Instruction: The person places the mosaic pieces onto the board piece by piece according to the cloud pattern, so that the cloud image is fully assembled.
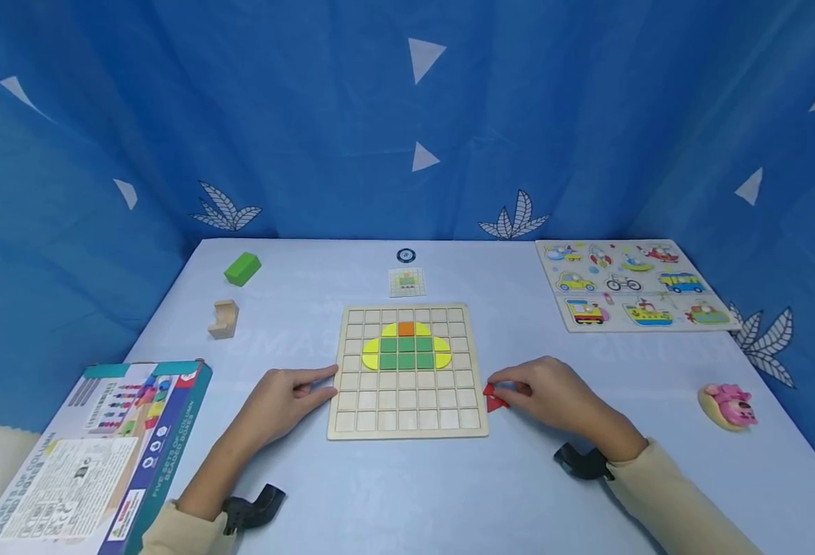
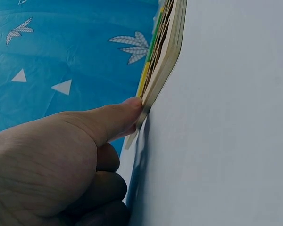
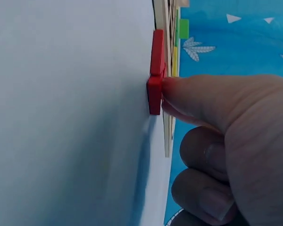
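Hands sit at either side of the wooden grid board (image 1: 407,371): the left hand (image 1: 284,401) lies relaxed, its straight forefinger and thumb touching the board's left edge, and the right hand (image 1: 553,393) presses a fingertip on the red pieces (image 1: 495,397) lying on the counter (image 1: 407,493) just beside the board's right edge, the other fingers curled under; whether it truly pinches them cannot be told.

From largest to smallest, the counter has open room in front of the board and between the board and the vehicle puzzle (image 1: 632,284) at far right. The boxed bead set (image 1: 95,455) hangs at the near left corner, close to the left forearm; a careless elbow could likely nudge it off. The board itself is only steadied by a light touch, so a push from the right might slide it and unsettle the green, yellow and orange tiles (image 1: 407,348) seated in its upper rows. The pink toy (image 1: 729,405) rests near the right edge. The red pieces, thin and flat against the counter, could slip from under the finger or catch on the board's raised rim.
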Demonstrator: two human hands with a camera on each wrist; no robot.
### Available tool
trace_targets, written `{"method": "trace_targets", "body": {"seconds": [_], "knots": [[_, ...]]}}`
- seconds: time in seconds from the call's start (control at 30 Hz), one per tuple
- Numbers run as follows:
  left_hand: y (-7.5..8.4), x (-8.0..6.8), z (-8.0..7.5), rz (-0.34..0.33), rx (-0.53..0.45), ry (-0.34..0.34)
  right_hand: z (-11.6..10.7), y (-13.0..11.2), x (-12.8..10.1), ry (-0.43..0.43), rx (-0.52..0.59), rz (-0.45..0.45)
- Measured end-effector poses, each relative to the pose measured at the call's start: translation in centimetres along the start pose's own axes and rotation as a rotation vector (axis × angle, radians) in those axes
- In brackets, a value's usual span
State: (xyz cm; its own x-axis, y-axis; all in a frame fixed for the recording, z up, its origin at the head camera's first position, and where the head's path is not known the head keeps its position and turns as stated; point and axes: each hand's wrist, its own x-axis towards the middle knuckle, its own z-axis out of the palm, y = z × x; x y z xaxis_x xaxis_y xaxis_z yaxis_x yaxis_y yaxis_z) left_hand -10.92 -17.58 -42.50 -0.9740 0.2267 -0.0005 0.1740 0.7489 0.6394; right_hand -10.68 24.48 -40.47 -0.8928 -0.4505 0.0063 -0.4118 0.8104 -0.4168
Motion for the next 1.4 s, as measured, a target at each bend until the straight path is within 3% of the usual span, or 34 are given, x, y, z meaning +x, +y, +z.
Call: {"method": "trace_targets", "body": {"seconds": [0.2, 0.33, 0.67, 0.9, 1.13, 1.4], "knots": [[-0.2, 0.0, -0.2, 0.013, 0.002, 0.014, -0.2, -1.3, 0.9, 0.001, -0.130, -0.069], [-0.3, 0.0, -0.1, 0.016, -0.009, 0.005, -0.4, -1.5, 1.2, -0.012, -0.162, -0.124], [0.0, 0.0, 0.0, 0.010, -0.012, 0.003, -0.7, -0.3, 1.6, -0.028, -0.045, -0.110], [0.3, 0.0, -0.1, -0.006, -0.012, -0.006, -1.1, -1.9, 3.4, -0.016, -0.031, -0.165], [0.2, 0.1, -0.1, -0.006, -0.015, -0.014, -0.3, -4.9, 6.3, -0.047, -0.044, -0.257], [0.3, 0.0, -0.1, -0.017, -0.019, -0.020, 1.9, -7.5, 9.6, -0.033, -0.001, -0.429]]}}
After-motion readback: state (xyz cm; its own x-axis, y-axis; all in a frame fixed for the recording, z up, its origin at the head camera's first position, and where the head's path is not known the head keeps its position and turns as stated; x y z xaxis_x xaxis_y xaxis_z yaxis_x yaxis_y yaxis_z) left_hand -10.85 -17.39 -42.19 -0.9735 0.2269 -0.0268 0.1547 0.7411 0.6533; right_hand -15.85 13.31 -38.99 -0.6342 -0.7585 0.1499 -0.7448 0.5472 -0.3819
